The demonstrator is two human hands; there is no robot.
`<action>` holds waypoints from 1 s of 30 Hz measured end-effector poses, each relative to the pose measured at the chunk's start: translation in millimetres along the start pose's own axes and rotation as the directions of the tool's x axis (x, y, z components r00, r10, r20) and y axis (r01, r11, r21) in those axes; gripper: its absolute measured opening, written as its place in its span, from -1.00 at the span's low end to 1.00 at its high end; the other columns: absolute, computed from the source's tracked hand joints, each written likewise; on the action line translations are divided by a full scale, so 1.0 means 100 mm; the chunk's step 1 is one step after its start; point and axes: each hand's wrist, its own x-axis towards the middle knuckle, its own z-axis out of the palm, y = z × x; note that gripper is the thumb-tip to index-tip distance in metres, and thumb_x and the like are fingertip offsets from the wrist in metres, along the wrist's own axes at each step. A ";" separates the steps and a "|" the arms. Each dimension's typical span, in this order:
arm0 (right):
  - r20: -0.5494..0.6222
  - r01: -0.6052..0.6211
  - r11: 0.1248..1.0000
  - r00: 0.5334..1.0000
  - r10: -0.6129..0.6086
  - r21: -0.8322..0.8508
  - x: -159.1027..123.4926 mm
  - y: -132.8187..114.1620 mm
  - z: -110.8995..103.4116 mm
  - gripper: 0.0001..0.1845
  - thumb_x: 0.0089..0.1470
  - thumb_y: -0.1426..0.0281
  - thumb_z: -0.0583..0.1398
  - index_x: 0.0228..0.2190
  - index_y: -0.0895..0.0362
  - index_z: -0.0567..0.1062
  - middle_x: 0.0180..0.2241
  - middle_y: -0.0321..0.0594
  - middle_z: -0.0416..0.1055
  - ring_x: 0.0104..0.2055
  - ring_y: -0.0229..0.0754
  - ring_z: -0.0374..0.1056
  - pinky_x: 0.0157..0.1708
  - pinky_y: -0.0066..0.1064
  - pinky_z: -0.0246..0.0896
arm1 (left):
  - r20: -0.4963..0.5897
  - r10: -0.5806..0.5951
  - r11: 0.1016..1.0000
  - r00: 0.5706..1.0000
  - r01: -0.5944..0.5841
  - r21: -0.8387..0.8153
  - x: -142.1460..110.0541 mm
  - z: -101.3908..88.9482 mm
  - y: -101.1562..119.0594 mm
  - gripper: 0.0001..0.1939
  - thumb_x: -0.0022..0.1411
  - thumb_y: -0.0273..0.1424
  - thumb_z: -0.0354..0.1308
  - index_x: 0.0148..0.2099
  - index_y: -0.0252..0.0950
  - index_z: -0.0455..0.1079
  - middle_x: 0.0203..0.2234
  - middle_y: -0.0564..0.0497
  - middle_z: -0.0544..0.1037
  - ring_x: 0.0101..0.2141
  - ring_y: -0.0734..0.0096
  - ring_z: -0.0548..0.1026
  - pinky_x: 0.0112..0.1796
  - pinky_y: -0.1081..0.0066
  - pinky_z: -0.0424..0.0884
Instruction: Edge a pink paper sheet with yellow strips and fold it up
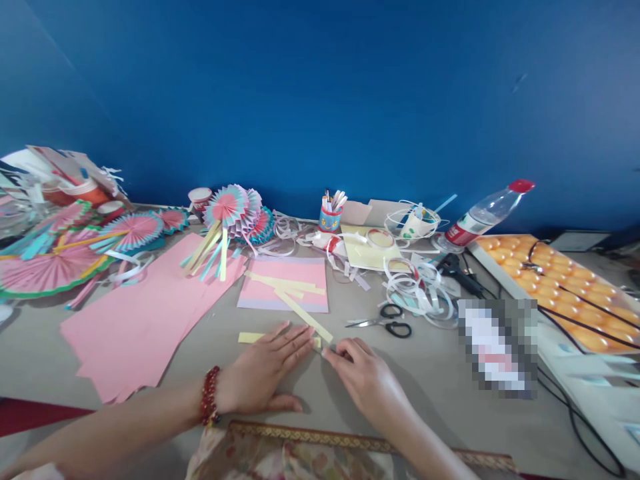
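Yellow strip, bottle label illegible

On tabletop: paper strips lie partly over small sheet. Large sheets left of it; scissors front right; pen cup behind; bottle right rear.

No lettering is legible; the label on the bottle is blurred.
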 end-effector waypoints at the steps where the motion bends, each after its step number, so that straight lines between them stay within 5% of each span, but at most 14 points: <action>1: 0.007 -0.004 1.000 1.000 0.004 -0.002 0.00 0.00 0.00 -0.72 0.21 0.55 0.12 -0.11 0.11 0.54 -0.32 -0.17 0.39 -0.28 -0.17 0.30 -0.32 -0.45 0.24 | -0.002 -0.005 1.000 1.000 0.005 -0.006 -0.01 -0.01 0.00 -0.01 0.32 0.17 -0.10 0.47 -0.36 -0.36 0.40 -0.23 -0.10 0.37 0.06 -0.07 0.33 0.11 -0.22; 11: 0.038 -0.026 1.000 0.999 0.026 -0.017 0.02 -0.01 0.02 -0.71 0.16 0.59 0.14 -0.13 0.10 0.53 -0.33 -0.19 0.36 -0.28 -0.16 0.29 -0.33 -0.44 0.18 | 0.077 0.003 0.998 0.997 0.003 -0.069 -0.22 -0.12 -0.19 -0.03 0.30 0.17 -0.05 0.47 -0.29 -0.29 0.40 -0.16 -0.11 0.37 0.06 -0.10 0.33 0.09 -0.25; 30: -0.001 -0.026 0.999 1.000 0.026 -0.028 0.05 -0.12 0.12 -0.71 0.20 0.57 0.13 -0.10 0.10 0.53 -0.31 -0.18 0.37 -0.28 -0.16 0.28 -0.32 -0.42 0.19 | 0.062 -0.002 0.996 0.998 0.007 -0.086 -0.21 -0.12 -0.18 -0.02 0.29 0.18 -0.05 0.47 -0.29 -0.29 0.40 -0.18 -0.09 0.37 0.05 -0.10 0.33 0.07 -0.22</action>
